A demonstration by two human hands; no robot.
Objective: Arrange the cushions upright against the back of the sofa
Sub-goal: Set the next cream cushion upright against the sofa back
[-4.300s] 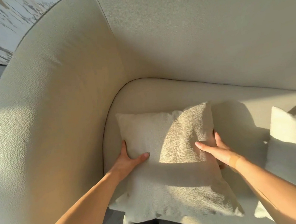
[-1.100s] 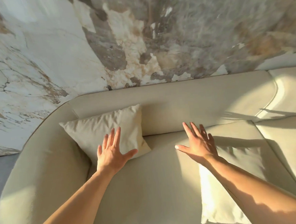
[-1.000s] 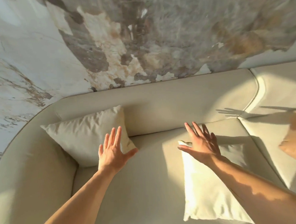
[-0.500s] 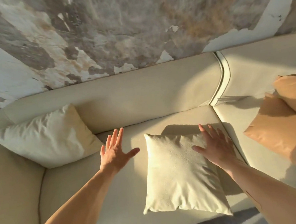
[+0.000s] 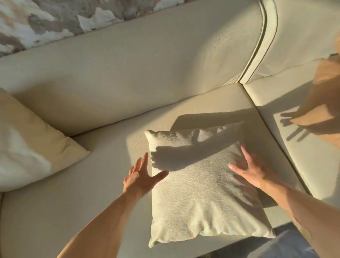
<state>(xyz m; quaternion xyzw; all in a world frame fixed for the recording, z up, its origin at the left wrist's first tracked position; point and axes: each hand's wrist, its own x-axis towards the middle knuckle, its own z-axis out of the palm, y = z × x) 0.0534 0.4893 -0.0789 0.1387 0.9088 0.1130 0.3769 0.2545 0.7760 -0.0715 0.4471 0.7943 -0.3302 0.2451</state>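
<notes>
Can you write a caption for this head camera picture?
Both hands reach for a flat cushion on the sofa.

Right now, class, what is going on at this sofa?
A person reaches both open hands to a cream cushion lying flat on the sofa seat. The left hand is at its left edge, the right hand rests on its right side. Another cushion already leans in the left corner.

Mottled wall (image 5: 36,19); grey floor (image 5: 284,249).
</notes>
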